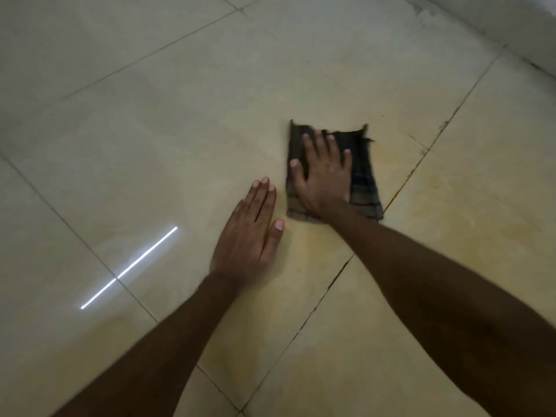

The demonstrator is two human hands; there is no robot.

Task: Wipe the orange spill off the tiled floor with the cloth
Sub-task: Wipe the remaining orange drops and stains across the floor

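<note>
My right hand (323, 173) — fingers flat, pressing the cloth (365, 188) at frame centre to drag the orange spill (403, 164); left hand (251, 236) — flat on the tiled floor (150, 130), likely bracing.

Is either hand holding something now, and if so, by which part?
Nothing is gripped. The right hand presses flat on the dark cloth; the left hand rests flat on the tiled floor beside it.
</note>
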